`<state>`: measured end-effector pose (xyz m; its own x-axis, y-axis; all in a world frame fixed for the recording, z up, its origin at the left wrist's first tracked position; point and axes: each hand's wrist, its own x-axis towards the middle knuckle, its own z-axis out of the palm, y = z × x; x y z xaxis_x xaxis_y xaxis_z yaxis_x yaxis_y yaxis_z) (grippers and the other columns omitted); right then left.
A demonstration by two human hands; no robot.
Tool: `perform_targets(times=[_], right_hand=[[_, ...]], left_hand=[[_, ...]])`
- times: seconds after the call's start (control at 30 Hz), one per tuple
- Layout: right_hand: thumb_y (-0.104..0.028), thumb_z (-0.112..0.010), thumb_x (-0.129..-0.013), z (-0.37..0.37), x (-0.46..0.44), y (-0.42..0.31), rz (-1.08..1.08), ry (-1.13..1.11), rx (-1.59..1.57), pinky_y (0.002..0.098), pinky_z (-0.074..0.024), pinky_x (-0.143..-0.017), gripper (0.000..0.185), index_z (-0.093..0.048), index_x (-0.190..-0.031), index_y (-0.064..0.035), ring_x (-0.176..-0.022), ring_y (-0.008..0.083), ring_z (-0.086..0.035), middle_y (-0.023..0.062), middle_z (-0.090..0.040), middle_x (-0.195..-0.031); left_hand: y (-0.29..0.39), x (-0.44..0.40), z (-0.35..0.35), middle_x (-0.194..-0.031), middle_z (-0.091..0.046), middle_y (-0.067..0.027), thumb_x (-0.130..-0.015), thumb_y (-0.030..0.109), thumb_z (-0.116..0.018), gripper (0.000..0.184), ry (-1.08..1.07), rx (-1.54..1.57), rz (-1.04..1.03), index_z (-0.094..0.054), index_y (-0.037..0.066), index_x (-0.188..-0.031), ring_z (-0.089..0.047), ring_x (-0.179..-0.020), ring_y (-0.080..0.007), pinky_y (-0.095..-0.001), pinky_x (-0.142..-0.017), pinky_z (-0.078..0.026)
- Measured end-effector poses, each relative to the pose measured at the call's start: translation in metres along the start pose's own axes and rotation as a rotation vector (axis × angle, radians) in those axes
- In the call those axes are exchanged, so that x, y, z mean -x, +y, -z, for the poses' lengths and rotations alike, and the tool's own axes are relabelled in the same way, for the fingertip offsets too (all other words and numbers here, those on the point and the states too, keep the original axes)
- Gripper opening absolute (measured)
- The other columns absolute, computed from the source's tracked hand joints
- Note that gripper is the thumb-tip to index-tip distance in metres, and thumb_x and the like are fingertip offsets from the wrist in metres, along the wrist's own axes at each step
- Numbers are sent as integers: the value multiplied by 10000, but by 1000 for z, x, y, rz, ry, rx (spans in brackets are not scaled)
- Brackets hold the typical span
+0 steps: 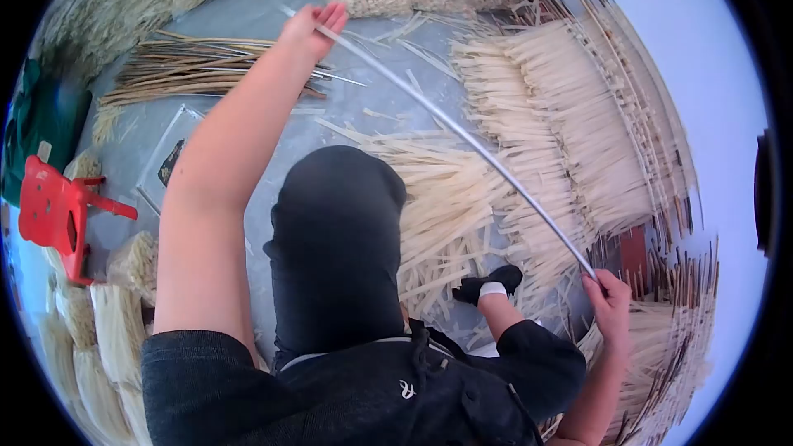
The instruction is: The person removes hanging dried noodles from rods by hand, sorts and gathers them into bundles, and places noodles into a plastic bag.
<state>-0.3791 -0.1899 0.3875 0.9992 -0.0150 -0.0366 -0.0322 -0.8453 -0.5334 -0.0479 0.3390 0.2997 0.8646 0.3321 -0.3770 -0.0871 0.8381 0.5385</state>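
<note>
Metal rod: long and thin (462, 132), slanting across the view from upper left to lower right, above the floor and the pale strips.
Left hand: (316, 29) closed around the rod near its upper end, a short length passing beyond it, fingertips pointing outward.
Right hand: (610, 301) clamped on the rod's lower end.
Tray: a flat, pale-edged tray or case (177, 132) on the grey floor beside the left forearm; a dark item (170, 163) lies within its outline, too unclear to name.
Green bag: a dark green, bag-like heap (41, 120) at the far left; its contents cannot be made out.
Stick pile: brown sticks (190, 70) lying together on the floor beyond the tray.
Pale strips: loose ones (446, 190) beside the knee, neat overlapping rows (562, 99) to the right.
Red stool: (54, 202) near the green bag, above pale bundles (120, 330).
</note>
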Motion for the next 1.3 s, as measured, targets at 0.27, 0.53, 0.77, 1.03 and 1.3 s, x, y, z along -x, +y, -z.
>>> perform_targets(times=[0.27, 0.53, 0.77, 1.03, 1.3], right_hand=[[-244, -638, -891, -153, -161, -87, 222, -182, 34, 339, -449, -583, 210, -680, -987, -62, -594, 234, -556, 127, -614, -681], [-354, -575, -916, -218, -233, -91, 320, -308, 175, 434, -479, -653, 287, -626, -1059, -110, -736, 369, -617, 172, -653, -789], [-410, -522, -931, -323, -248, -106, 296, -486, 193, 483, -464, -680, 353, -599, -927, -66, -787, 386, -616, 186, -641, -782], [-295, -611, -895, -345, -270, -140, 372, -220, -165, 402, -510, -725, 321, -612, -1150, -100, -774, 311, -640, 139, -653, -916], [-249, -622, -911, -247, -217, 4, -285, -263, -441, 256, -497, -648, 291, -627, -1150, -83, -704, 103, -595, 44, -649, -890]], left_hand=[[-82, 86, 78, -1189, -606, -195, -957, 127, -548, 125, -539, -260, 619, -489, 73, -1053, -607, -1092, -341, -458, -952, -516], [-73, -16, 164, -1170, -623, -140, -945, 167, -585, 229, -139, -348, 356, -440, 142, -1121, -630, -1052, -300, -423, -917, -538], [-115, -29, 201, -1077, -645, -114, -928, 181, -615, 269, -125, -345, 290, -459, 103, -1134, -650, -971, -238, -373, -846, -553], [-118, -44, 197, -1041, -652, -101, -937, 177, -592, 196, -127, -266, 273, -492, 117, -1094, -671, -912, -233, -350, -713, -590], [-8, -244, 260, -962, -578, -197, -879, 105, -680, 319, 348, -101, -56, -508, -106, -1045, -633, -889, -283, -371, -818, -608]])
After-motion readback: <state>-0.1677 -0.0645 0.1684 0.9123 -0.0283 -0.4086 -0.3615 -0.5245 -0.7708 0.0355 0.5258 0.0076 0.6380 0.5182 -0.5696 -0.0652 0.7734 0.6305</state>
